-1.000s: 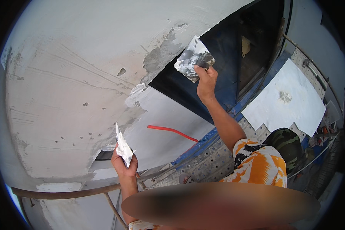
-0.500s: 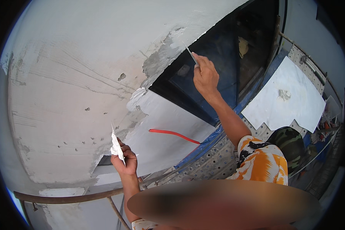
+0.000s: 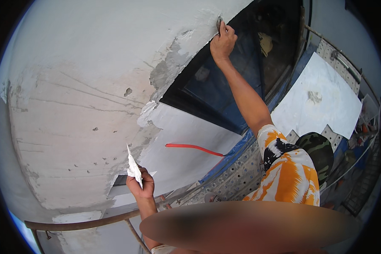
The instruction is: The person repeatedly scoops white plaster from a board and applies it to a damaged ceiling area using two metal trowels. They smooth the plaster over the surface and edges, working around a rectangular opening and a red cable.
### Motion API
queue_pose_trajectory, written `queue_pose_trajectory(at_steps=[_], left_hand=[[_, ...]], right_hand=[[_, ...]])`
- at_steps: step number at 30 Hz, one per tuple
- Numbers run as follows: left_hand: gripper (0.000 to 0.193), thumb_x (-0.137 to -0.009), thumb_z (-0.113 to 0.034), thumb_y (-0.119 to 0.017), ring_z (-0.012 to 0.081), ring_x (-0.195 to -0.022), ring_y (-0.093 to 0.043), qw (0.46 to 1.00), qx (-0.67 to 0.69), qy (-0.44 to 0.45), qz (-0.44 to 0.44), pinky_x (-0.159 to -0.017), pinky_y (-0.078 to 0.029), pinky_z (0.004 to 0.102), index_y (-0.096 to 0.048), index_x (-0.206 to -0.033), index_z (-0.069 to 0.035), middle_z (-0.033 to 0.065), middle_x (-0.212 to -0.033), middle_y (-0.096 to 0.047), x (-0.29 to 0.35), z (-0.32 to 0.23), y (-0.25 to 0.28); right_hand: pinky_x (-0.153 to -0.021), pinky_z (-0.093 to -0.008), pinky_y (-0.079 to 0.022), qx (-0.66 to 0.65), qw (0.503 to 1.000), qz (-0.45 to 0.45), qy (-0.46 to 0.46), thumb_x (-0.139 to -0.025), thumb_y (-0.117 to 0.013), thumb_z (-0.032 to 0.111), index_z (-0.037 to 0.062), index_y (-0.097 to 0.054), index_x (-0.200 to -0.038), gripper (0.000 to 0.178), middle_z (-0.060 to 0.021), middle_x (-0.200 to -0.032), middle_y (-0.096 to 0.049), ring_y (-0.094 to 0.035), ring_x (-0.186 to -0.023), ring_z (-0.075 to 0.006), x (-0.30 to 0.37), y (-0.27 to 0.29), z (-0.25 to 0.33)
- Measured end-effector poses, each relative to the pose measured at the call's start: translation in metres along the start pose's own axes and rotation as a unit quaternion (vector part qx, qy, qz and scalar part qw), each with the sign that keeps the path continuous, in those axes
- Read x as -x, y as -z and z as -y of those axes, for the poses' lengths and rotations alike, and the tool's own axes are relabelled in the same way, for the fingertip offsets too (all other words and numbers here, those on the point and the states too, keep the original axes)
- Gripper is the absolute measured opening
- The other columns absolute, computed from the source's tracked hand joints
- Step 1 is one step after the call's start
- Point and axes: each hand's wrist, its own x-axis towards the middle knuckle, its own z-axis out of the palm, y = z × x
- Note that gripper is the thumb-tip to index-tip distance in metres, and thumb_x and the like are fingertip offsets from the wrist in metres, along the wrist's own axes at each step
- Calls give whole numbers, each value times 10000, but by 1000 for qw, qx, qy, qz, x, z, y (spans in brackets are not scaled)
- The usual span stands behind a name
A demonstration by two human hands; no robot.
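Patchy wall [image 3: 80, 122] beside dark window [image 3: 211, 91]
The right hand [image 3: 223, 44] grips a scraper [image 3: 219, 24] at the wall; the left hand [image 3: 142, 187] curls around a white-coated blade [image 3: 133, 170].

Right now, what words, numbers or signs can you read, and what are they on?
None are clear enough to read.
Planks: dark marks, too small to read.
Left tool, right tool: no text shows.
Wall, white sheet: none that I can see.
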Motion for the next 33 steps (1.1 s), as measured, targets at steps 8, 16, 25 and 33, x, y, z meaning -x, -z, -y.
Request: queue_pose_trajectory(at_steps=[8,16,25,33], left_hand=[[194,-893,-52,-511,123,-640,-585,1000,2,0,-14,-502,-476,196,-632,-1015,37,88,-828,-659,3,-6,9],[199,-966,-139,-519,158,-804,-694,985,-61,-132,-90,-614,-585,258,-636,-1087,-32,81,-932,-706,11,-9,5],[428,-1048,-316,-451,222,-1221,-546,891,-123,-424,111,-1061,-440,408,-437,-1386,-52,81,-1320,-564,3,14,-16],[380,-939,-76,-604,289,-1228,-568,621,-482,-577,222,-1039,-439,381,-595,-1319,-53,115,-1302,-622,8,41,8]], right_hand=[[-930,-425,-439,-94,991,96,9,-735,-547,-35,32,-600,-1308,579,-135,-1157,-530,-494,-1044,-344,69,38,79],[-882,-335,-480,-466,763,271,-358,-773,-513,-57,-26,-596,-1171,408,-96,-1053,-613,-610,-985,-221,111,150,121],[-831,-419,-576,-507,375,449,-633,-934,-548,72,10,-563,-1191,265,-128,-1146,-643,-668,-988,-242,188,222,206],[-471,-245,-532,-437,288,532,-665,-969,-546,110,-54,-564,-1119,223,-163,-952,-659,-651,-713,-184,203,200,199]])
